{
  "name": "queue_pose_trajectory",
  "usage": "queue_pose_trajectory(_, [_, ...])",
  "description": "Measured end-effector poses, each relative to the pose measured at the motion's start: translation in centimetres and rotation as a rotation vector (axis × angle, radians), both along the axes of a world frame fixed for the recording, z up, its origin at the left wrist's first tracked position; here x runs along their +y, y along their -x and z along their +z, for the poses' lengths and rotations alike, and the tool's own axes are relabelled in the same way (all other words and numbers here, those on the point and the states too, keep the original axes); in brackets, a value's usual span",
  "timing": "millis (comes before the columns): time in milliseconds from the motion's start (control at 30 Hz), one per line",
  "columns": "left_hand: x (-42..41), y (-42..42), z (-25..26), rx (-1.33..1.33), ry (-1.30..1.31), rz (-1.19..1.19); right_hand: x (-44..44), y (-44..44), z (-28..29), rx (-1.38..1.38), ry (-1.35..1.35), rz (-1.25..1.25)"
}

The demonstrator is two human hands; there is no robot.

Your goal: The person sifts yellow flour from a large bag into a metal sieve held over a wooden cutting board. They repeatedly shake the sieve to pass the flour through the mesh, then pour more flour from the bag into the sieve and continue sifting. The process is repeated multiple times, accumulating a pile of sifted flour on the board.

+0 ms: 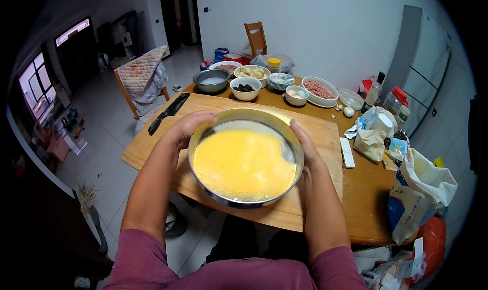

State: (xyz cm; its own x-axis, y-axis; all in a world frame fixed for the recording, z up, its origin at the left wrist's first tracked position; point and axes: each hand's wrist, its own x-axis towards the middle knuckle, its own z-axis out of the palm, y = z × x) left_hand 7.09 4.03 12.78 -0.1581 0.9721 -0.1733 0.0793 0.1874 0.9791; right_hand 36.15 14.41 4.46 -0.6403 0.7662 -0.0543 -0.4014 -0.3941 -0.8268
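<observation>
A round metal sieve [247,114] is held up above a wooden board, tilted towards me. Fine yellow meal or flour [240,164] covers most of its mesh, leaving bare mesh along the far side and at the right. My left hand [194,126] grips the left of the rim, and my right hand [305,147] grips the right. Under it lies the large wooden cutting board [324,137], where a patch of pale yellow powder [280,117] shows behind the far rim. The rest of the board below the sieve is hidden. A black cleaver [169,112] rests at the board's left edge.
Along the table's [366,213] back stand a grey metal basin [211,80], a bowl of dark pieces [245,90], a bowl of eggs [296,95] and a dish of minced meat [319,91]. At right are a white remote [347,152], a glass bottle [373,93] and an open flour bag [415,194].
</observation>
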Motion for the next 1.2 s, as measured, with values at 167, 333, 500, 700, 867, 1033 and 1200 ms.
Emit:
queue_pose_trajectory(167, [-0.4, 1.5, -3.7, -0.108, -0.227, 0.254, -0.1, 0.7, 0.4, -0.036, -0.147, -0.086])
queue_pose_trajectory(333, [-0.9, 0.5, -6.0, -0.119, -0.481, 0.465, -2.3, 2.0, 1.2, -0.28, -0.278, -0.138])
queue_pose_trajectory(500, [-1.7, -3.0, -6.2, -0.065, -0.452, 0.546, -2.0, 3.2, 0.0, -0.335, -0.37, -0.377])
queue_pose_trajectory(700, [-2.7, -3.1, -6.6, 0.286, -0.334, 0.461, 0.7, 1.5, -1.3, -0.224, -0.381, -0.624])
queue_pose_trajectory(867, [-2.8, 3.6, -9.5, 0.807, -0.342, 0.624, 0.8, 1.6, -1.2, -0.218, -0.303, -0.58])
queue_pose_trajectory(1033, [-4.1, 5.3, -11.6, 0.846, -0.203, 0.629, 0.6, 1.4, -1.0, -0.24, -0.333, -0.566])
queue_pose_trajectory(1200, [-4.2, 4.8, -12.6, 0.954, -0.218, 0.627, 0.5, 0.6, -0.6, -0.263, -0.276, -0.552])
